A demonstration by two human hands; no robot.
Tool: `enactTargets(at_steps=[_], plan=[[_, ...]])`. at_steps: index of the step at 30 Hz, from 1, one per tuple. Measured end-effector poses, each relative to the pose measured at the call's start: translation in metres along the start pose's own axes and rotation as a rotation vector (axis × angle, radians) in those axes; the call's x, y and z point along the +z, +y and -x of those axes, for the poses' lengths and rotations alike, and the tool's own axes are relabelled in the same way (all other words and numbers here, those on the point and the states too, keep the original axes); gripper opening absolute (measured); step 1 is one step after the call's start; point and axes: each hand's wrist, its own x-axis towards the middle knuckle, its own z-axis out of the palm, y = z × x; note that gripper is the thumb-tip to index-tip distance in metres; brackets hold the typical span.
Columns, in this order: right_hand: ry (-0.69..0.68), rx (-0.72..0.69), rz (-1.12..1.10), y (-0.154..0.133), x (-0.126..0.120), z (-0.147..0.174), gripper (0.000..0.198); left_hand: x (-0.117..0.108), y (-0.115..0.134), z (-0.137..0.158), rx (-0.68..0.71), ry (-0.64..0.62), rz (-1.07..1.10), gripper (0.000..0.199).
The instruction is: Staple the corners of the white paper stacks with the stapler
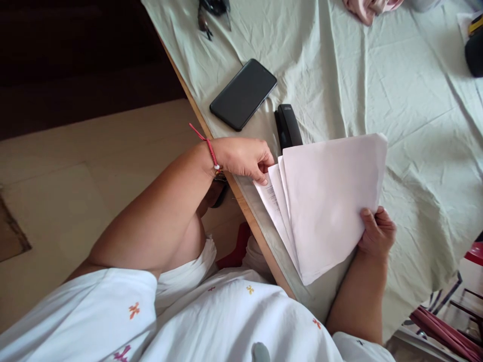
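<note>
Both hands hold a fanned stack of paper sheets [334, 201] over the table's near edge. The top sheet looks blank, and printed lines show on a lower sheet at the left. My left hand [245, 158], with a red thread bracelet at the wrist, pinches the left corner of that printed sheet between thumb and fingers. On the right side, my right hand [377, 231] grips the stack's edge, thumb on top and fingers partly hidden. Just beyond the sheets lies a black stapler [290, 125], its near end covered by the paper.
A dark phone [243, 94] lies on the pale green tablecloth [422, 110], near the wooden table edge [260, 236]. Small dark items [213, 10] sit at the far left. Pink cloth [372, 7] and a black-and-yellow object [475, 48] are at the far right.
</note>
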Motion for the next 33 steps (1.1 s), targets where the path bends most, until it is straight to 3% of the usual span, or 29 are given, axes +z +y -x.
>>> enactTargets(at_steps=[7,22,28,33], plan=[[-0.008,-0.001,-0.001,0.0,0.0,0.0,0.04,0.0,-0.002,-0.001,0.025,0.003,-0.018,0.022],[-0.021,0.027,0.023,0.002,-0.003,-0.001,0.044,-0.011,-0.01,0.01,-0.065,0.057,-0.039,0.033],[-0.026,0.009,0.038,0.002,-0.001,0.0,0.044,-0.006,-0.011,0.006,-0.052,0.159,0.03,0.046],[-0.045,-0.003,0.043,0.0,0.001,0.001,0.044,-0.001,-0.007,-0.001,-0.07,0.21,0.069,0.046]])
